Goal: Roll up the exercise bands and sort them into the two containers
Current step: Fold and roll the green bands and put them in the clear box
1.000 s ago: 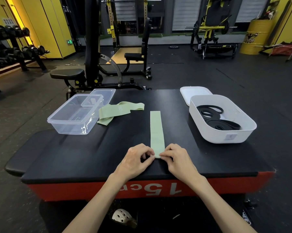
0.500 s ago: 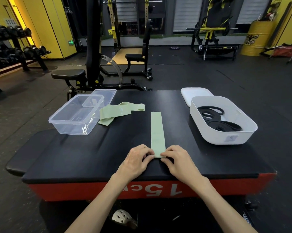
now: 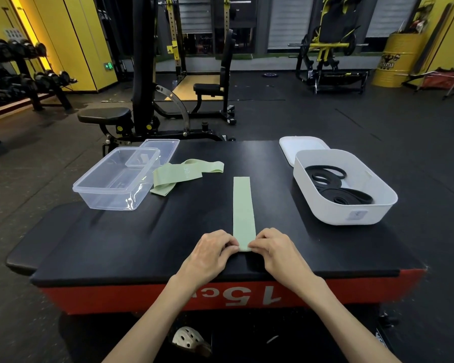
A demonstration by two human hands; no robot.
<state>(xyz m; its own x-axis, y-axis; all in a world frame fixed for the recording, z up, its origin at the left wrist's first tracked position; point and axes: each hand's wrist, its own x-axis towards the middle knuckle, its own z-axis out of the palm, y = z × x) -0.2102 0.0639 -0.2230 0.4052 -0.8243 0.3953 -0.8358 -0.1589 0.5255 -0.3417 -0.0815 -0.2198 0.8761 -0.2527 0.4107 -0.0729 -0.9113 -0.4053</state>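
The roll looks to be just starting, so the first turn matters. I would tuck the near end of the flat pale-green elastic band (image 3: pixel 243 205) over tightly and push both edges away evenly, or the coil may cone and spring open. The band lies lengthwise on the black padded tabletop (image 3: pixel 142 244), between the clear plastic box (image 3: pixel 116 179) at far left, probably where it belongs, and the white plastic tub (image 3: pixel 325 213) holding black rubber bands (image 3: pixel 336 184) on the right. The left hand (image 3: pixel 210 255) has its fingers curled and pinches the band's near-left corner. The right hand (image 3: pixel 278 252) mirrors it, pinching the near-right corner, and the two hands almost touch.
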